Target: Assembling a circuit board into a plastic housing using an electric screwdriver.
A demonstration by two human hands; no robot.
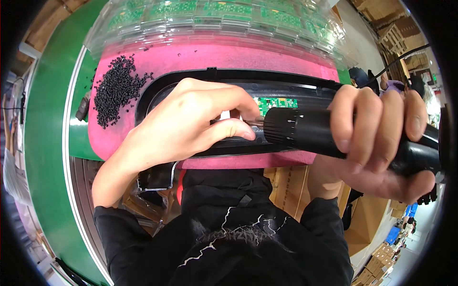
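Black plastic fills the centre of the workbench scene, where a long, shallow housing (pixel 238 75) lies on a pink mat (pixel 167 58), its length running from nine o'clock to three. At three o'clock, a person's right hand (pixel 389 128) wraps firmly round a black powered screwdriver (pixel 310 128), held nearly level above the housing with its nose toward nine. The left hand (pixel 191 112) reaches over the housing from eight o'clock, its thumb and forefinger drawn together beside the metal bit (pixel 256 122); whether they pinch anything small is impossible to say. A green circuit board (pixel 288 103) shows inside the housing, just past the screwdriver's nose at twelve. Small black pieces (pixel 117 93) form a heap at ten o'clock, and clear plastic trays (pixel 229 24) carrying more green boards line twelve. The screwdriver looks rigid and fairly weighty, its smooth barrel perhaps slippery, and seems best gripped round the thick body, clear of the ribbed collar. The housing appears light and stiff but liable to slide, likely steadiest when held by its raised rim; the board is probably fragile and safest touched at its edges.
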